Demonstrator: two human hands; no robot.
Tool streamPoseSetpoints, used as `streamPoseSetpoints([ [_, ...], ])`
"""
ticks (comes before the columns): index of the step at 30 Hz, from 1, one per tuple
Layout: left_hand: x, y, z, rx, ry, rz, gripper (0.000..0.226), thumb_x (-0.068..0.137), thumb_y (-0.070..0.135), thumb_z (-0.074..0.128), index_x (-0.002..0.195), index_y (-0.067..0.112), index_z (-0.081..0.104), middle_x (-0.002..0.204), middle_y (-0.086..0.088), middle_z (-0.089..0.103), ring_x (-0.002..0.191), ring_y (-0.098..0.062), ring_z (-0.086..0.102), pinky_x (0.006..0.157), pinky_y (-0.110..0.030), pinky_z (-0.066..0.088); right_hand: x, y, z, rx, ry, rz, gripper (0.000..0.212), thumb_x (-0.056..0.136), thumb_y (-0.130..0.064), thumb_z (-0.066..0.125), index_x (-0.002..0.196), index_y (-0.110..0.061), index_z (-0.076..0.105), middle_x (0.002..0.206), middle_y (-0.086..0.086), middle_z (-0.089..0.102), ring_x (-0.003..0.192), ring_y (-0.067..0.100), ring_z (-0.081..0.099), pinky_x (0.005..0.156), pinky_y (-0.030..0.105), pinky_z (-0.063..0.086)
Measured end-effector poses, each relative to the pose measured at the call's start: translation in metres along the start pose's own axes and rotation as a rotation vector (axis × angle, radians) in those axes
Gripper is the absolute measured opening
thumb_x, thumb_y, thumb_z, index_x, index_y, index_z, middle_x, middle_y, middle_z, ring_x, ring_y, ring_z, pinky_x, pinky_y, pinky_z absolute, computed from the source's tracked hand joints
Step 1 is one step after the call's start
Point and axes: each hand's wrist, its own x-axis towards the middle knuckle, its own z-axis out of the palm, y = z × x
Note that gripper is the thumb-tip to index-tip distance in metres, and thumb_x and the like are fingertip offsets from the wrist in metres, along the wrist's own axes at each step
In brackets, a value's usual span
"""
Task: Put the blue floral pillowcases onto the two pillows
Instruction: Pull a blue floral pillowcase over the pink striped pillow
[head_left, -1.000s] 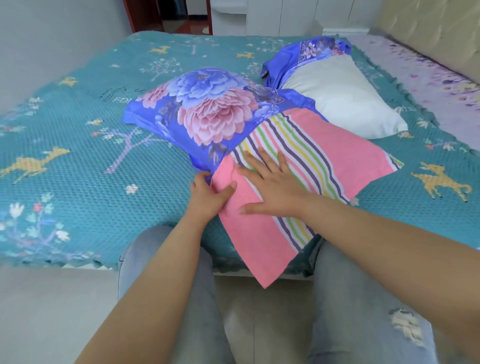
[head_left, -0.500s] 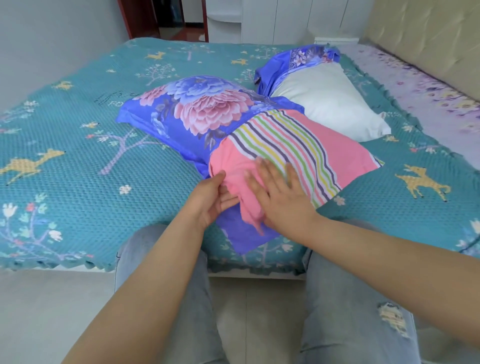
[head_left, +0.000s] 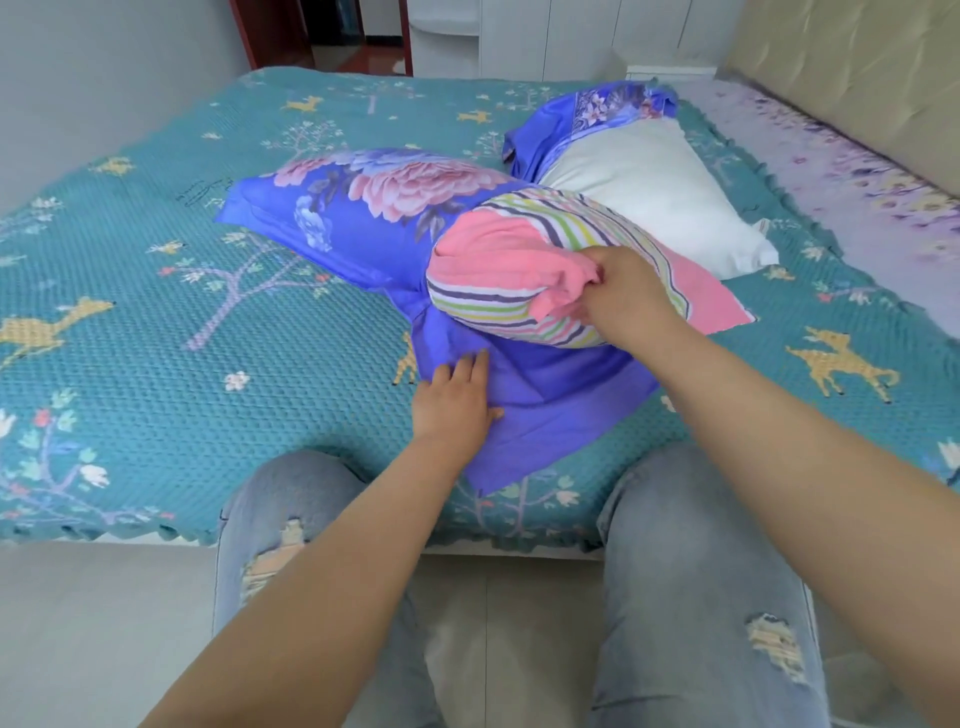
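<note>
A pink striped pillow lies on the bed, its far half inside a blue floral pillowcase. My right hand grips the pillow's bunched near corner and holds that end folded up and back. My left hand presses flat with straight fingers on the pillowcase's plain blue open flap, which lies spread on the bedspread. Behind them a white pillow lies on top of a second blue floral pillowcase, which is crumpled at the pillow's far end.
A teal patterned bedspread covers the bed; its fringed edge runs just in front of my knees. A lilac sheet and a padded headboard are at the right. A doorway and white cabinets stand beyond the bed.
My right hand went from lying flat on the pillow to gripping its near corner and lifting it back. My left hand let go of the pillow's edge and now presses the uncovered blue flap.
</note>
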Motion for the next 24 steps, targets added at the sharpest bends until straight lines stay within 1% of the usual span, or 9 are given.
streamPoseSetpoints([
  [3, 0.007, -0.007, 0.007, 0.081, 0.077, -0.003, 0.039, 0.084, 0.046, 0.058, 0.111, 0.018, 0.063, 0.109, -0.002, 0.06, 0.106, -0.025, 0.053, 0.083, -0.035, 0.044, 0.005, 0.007, 0.0, 0.209, 0.113, -0.004, 0.035, 0.075, 0.005, 0.061, 0.067, -0.029, 0.064, 0.047, -0.02, 0.056, 0.047, -0.007, 0.048, 0.052, 0.02, 0.045],
  [6, 0.01, -0.01, 0.01, 0.148, 0.229, 0.08, 0.02, 0.065, 0.034, 0.077, 0.068, 0.016, 0.069, 0.076, 0.0, 0.063, 0.08, -0.025, 0.059, 0.066, -0.033, 0.045, 0.009, 0.005, 0.001, 0.218, 0.198, -0.088, 0.033, 0.074, 0.003, 0.058, 0.07, -0.029, 0.064, 0.059, -0.018, 0.056, 0.056, -0.005, 0.044, 0.056, 0.02, 0.04],
  [9, 0.012, -0.004, 0.004, 0.141, 0.267, 0.207, 0.026, 0.08, 0.029, 0.051, 0.089, 0.014, 0.07, 0.111, -0.006, 0.067, 0.107, -0.028, 0.058, 0.089, -0.038, 0.043, 0.016, 0.009, 0.008, 0.288, 0.136, -0.101, 0.056, 0.074, 0.005, 0.051, 0.126, -0.017, 0.054, 0.12, 0.004, 0.059, 0.104, 0.01, 0.056, 0.094, 0.028, 0.046],
  [12, 0.02, 0.0, -0.007, -0.02, 0.059, 0.105, 0.032, 0.096, 0.022, 0.035, 0.12, 0.007, 0.05, 0.149, -0.011, 0.035, 0.12, -0.03, 0.05, 0.089, -0.041, 0.044, 0.013, 0.015, 0.015, 0.229, -0.041, -0.167, 0.089, 0.076, 0.0, 0.062, 0.149, -0.019, 0.014, 0.155, 0.003, 0.021, 0.139, 0.024, 0.032, 0.112, 0.044, 0.033],
  [13, 0.024, -0.001, -0.012, -0.076, 0.005, 0.044, 0.031, 0.099, 0.022, 0.034, 0.122, 0.005, 0.045, 0.154, -0.01, 0.023, 0.118, -0.032, 0.05, 0.085, -0.043, 0.045, 0.013, 0.017, 0.017, 0.179, -0.072, -0.201, 0.099, 0.074, -0.005, 0.067, 0.15, -0.018, 0.006, 0.156, -0.001, 0.008, 0.143, 0.024, 0.021, 0.114, 0.044, 0.028],
  [15, 0.033, -0.002, -0.017, -0.133, -0.026, -0.045, 0.034, 0.101, 0.026, 0.035, 0.127, 0.004, 0.04, 0.158, -0.008, 0.01, 0.118, -0.033, 0.051, 0.082, -0.045, 0.046, 0.013, 0.019, 0.019, 0.137, -0.068, -0.23, 0.11, 0.071, -0.01, 0.078, 0.15, -0.01, 0.001, 0.15, -0.007, 0.0, 0.144, 0.013, 0.004, 0.118, 0.027, 0.014],
  [18, 0.046, 0.0, -0.01, -0.136, -0.021, -0.118, 0.051, 0.097, 0.024, 0.044, 0.141, 0.004, 0.026, 0.158, -0.01, 0.005, 0.122, -0.031, 0.049, 0.086, -0.044, 0.047, 0.014, 0.013, 0.016, 0.173, -0.01, -0.22, 0.102, 0.076, -0.017, 0.079, 0.15, -0.01, 0.008, 0.154, -0.001, 0.005, 0.14, 0.003, 0.004, 0.109, 0.006, 0.008],
  [21, 0.055, -0.001, 0.002, -0.11, 0.013, -0.177, 0.073, 0.094, 0.017, 0.049, 0.149, 0.003, 0.003, 0.158, -0.009, 0.001, 0.113, -0.029, 0.056, 0.077, -0.039, 0.048, 0.017, 0.005, 0.01, 0.188, -0.017, -0.19, 0.09, 0.082, -0.021, 0.072, 0.15, -0.014, 0.013, 0.157, 0.002, 0.003, 0.134, -0.005, 0.004, 0.107, 0.005, 0.009],
  [24, 0.061, -0.001, 0.002, -0.076, -0.012, -0.216, 0.079, 0.093, 0.019, 0.052, 0.148, 0.0, -0.001, 0.157, -0.009, 0.007, 0.113, -0.025, 0.057, 0.065, -0.034, 0.041, 0.018, 0.002, 0.007, 0.202, -0.054, -0.173, 0.085, 0.086, -0.022, 0.068, 0.15, -0.017, 0.013, 0.158, 0.002, -0.001, 0.141, 0.001, 0.005, 0.114, 0.018, 0.012],
])
